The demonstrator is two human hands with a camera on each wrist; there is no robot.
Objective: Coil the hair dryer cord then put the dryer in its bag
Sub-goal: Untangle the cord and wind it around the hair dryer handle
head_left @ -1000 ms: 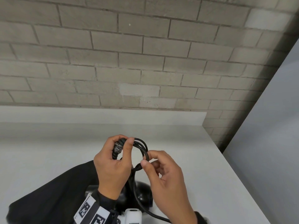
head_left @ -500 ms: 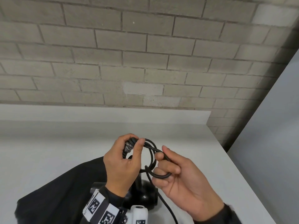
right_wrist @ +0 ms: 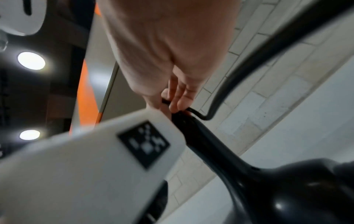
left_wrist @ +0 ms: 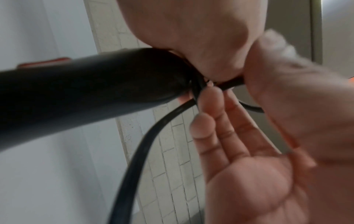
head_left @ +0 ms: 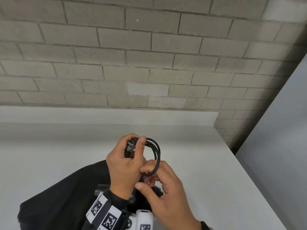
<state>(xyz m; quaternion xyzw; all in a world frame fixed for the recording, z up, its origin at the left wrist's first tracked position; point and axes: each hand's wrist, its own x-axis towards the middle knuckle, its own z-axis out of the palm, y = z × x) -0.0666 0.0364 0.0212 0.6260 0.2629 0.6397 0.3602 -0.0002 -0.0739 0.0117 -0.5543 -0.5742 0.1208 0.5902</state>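
- Closest to the camera, the right hand [head_left: 167,188] was right below the coil [head_left: 155,155], fingers curled and pinching the lowest loop of the cord [left_wrist: 145,145] against the end of the dryer's handle [left_wrist: 86,91].
- Compared to half a second earlier, that hand had swung in from out to the right of the coil and tucked a fresh loop under it, touching the left hand (so one more turn got laid on).
- The hair dryer [right_wrist: 277,189] hung under the coil, hard against the left wrist, with the black bag [head_left: 63,196] spread on the white table [head_left: 216,163] just left of it.
- The left hand [head_left: 126,163] was clamped around the coil's left side, thumb pressing the wrapped bunch at the top. It hadn't really moved.
- A slack run of cord trailed down from the coil, so I'd guess coiling wasn't finished and bagging came after.
- Well behind the coil stood the brick wall [head_left: 149,55].
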